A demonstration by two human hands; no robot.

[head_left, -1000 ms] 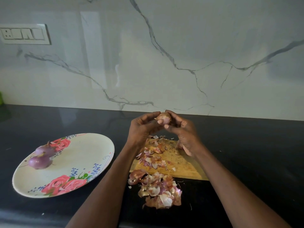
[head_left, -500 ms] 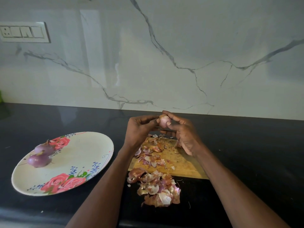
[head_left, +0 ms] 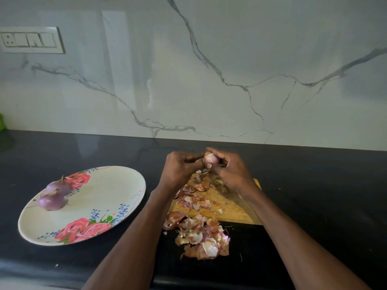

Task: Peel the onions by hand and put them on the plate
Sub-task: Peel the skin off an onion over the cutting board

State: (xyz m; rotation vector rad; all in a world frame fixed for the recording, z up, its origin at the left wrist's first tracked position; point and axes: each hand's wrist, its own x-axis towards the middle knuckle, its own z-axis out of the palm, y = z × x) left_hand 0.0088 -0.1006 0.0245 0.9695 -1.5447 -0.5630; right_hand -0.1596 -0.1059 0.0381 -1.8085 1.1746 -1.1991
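Both hands are up together over the far edge of the cutting board (head_left: 228,204), the right hand (head_left: 231,174) cupping a small onion (head_left: 211,158) while the left hand (head_left: 180,170) pinches at it. It's probably light, firm and a bit slick once bare, so gripping the sides and picking skin from the tip looks safest.

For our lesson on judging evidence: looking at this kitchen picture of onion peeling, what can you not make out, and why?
- Onion in the hands: the left hand and right hand cover most of it, so the skin remaining is unclear.
- Cutting board: peels and both forearms hide much of it.
- Switch plate: too blurred to read.
- Green thing: cut off by the left edge.
- Two onions on the plate: far sides unseen.
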